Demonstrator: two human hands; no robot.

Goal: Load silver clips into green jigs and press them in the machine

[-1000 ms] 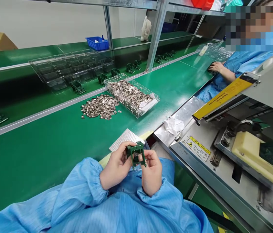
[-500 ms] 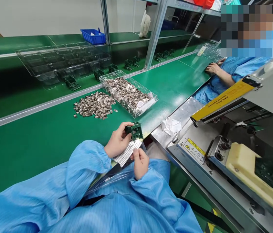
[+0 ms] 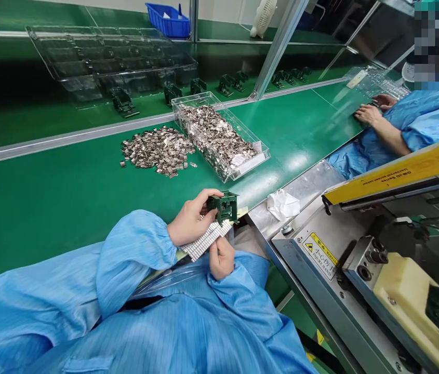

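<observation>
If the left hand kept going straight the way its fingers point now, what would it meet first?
The left hand, holding the green part, points rightward along the bench edge. First in line looks to be the crumpled white cloth on the metal machine bed, though depth is hard to judge.

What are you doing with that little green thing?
The left hand holds a small green part over the bench edge. The right hand pinches a white sheet just under it. A pile of metal clips and a clear box of more lie on the green table. A co-worker's hands work farther along.
</observation>
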